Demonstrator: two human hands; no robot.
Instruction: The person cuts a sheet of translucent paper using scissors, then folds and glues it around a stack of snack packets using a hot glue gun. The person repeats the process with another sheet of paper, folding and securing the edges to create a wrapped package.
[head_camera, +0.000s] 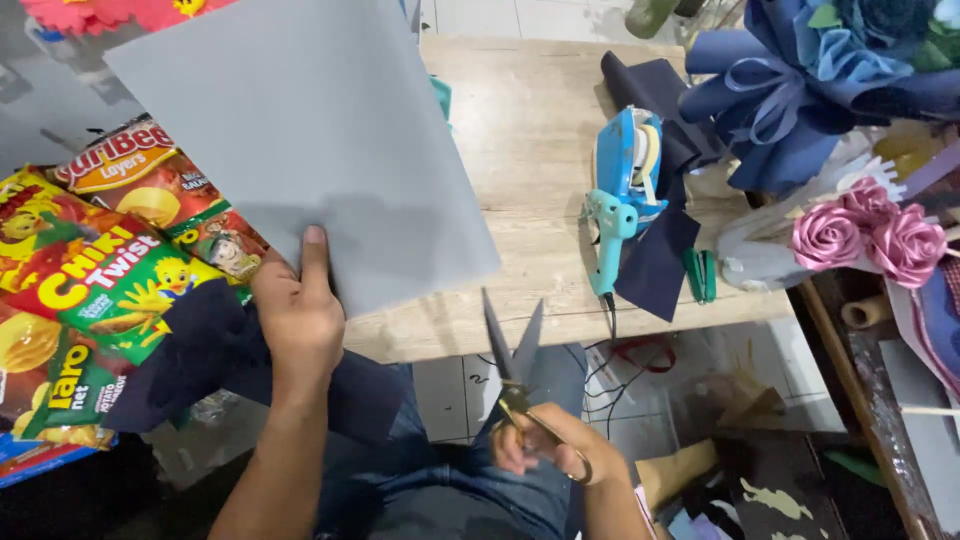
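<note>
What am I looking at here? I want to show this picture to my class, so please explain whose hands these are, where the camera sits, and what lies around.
One camera, worn on a person's head, looks down at their own two bare hands. The left hand pinches a large grey sheet by its lower edge. The right hand holds scissors, blades open and pointing up, near the sheet but not touching it. On the wooden table lie a light blue glue gun and dark blue paper. Snack packets sit at the left, pink fabric roses at the right.

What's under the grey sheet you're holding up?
Under the grey sheet held by the left hand: wooden table, snack packets poking out. Anything else beneath stays hidden.
</note>
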